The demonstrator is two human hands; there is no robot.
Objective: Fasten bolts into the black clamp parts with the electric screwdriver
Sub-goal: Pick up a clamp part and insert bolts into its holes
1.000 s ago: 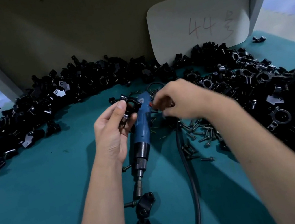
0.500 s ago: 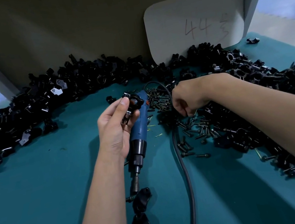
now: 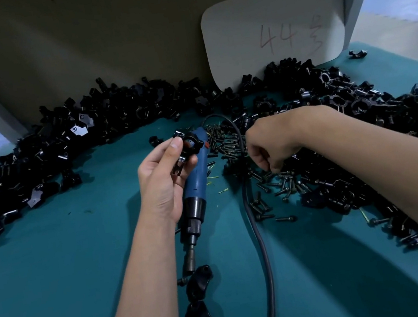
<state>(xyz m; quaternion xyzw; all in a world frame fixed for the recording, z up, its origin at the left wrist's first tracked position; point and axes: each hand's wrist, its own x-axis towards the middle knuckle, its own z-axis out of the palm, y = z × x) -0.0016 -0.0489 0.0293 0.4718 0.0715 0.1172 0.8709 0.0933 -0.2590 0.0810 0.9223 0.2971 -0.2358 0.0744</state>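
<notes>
- Both forearms reach forward over the teal table (image 3: 59,286).
- The electric screwdriver (image 3: 194,195) lies between them, bit toward the viewer.
- Left hand (image 3: 164,180), palm up, pinches a black clamp part (image 3: 187,148) with its thumb.
- Right hand (image 3: 273,144), fingers curled down, picks at the loose bolts (image 3: 281,183); what it holds cannot be told.

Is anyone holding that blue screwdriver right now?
No, the blue screwdriver lies on the teal table; the left hand pinches a black clamp above it.

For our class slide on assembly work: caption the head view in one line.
Left hand holds a black clamp part above the blue electric screwdriver; right hand picks among loose bolts.
</notes>
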